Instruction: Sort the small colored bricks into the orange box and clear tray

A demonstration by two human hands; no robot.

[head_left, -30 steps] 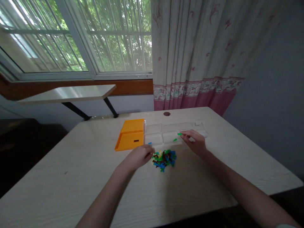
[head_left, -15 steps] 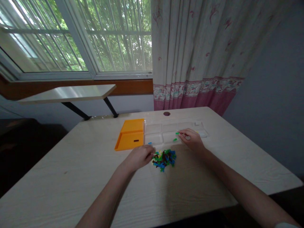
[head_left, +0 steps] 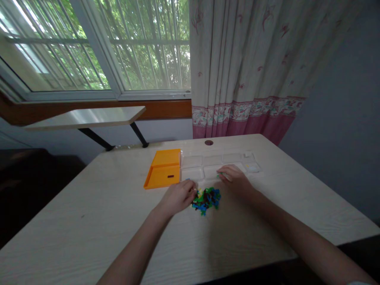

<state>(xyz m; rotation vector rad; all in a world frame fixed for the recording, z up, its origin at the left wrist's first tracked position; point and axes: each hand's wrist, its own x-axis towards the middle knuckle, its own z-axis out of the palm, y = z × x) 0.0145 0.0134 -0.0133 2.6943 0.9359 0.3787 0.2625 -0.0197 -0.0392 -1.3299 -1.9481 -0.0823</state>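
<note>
Head view: the right hand (head_left: pixel 234 179) has dipped nearer over the clear tray (head_left: pixel 191 173), fingertips together, a bit of green (head_left: pixel 218 175) at them; whether gripped, cannot tell. Its green piece seems brought down into a front compartment. The curled left hand (head_left: pixel 181 196), grip hidden, has edged closer against the pile (head_left: pixel 208 199) on the table (head_left: pixel 74 221).
</note>
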